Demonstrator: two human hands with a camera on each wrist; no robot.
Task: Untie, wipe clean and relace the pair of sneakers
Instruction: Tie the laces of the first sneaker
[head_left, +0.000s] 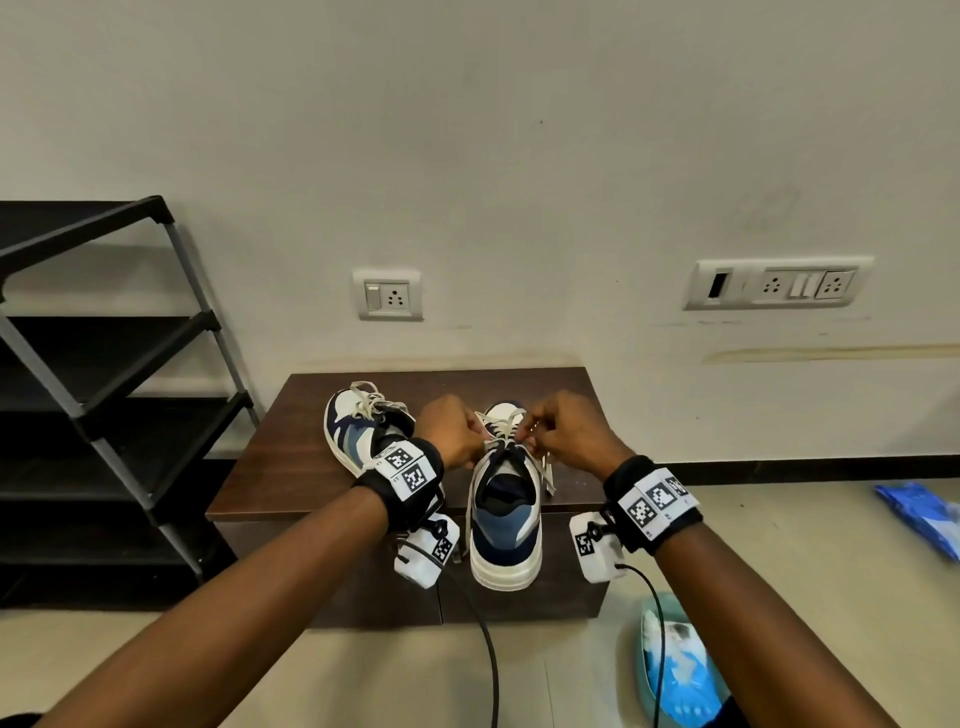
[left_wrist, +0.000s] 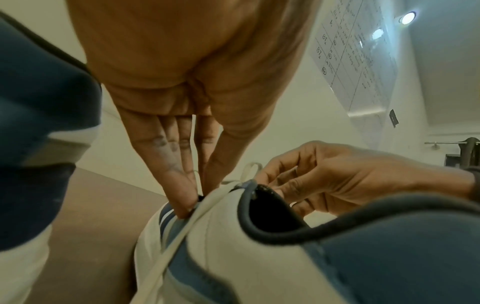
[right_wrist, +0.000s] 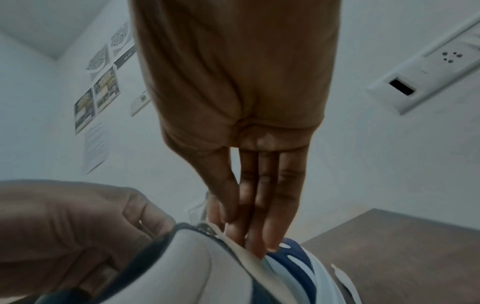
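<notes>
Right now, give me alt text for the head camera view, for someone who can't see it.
Both hands, the left hand and right hand, pinch the cream laces of a blue-and-white sneaker standing heel toward the camera on a dark wooden table. Its mate, the second sneaker, lies beside it on the left, near a black shelf rack.

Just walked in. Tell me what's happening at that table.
A person is working the laces of the nearer sneaker on a low brown table. The left hand and right hand both pinch lace near the tongue. The second sneaker sits behind, to the left, with its laces in.
</notes>
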